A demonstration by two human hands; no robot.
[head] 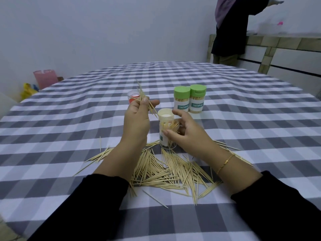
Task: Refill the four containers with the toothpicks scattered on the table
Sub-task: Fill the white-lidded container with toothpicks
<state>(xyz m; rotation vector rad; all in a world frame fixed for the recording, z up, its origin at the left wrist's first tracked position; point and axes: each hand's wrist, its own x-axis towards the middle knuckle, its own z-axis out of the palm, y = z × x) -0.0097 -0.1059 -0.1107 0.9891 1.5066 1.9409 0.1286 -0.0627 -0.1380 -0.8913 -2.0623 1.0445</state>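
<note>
My left hand [137,117] pinches a bundle of thin wooden toothpicks [145,100], tips slanting down-right twd the open clear plastic container [167,129] just beside, steadied by my right hand [187,134].

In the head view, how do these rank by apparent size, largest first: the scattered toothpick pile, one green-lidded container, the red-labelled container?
1. Scattered toothpick pile, but it is nearest the camera.
2. Green-lidded container.
3. Red-labelled container, partly hidden by the left hand, so unsure.
</note>
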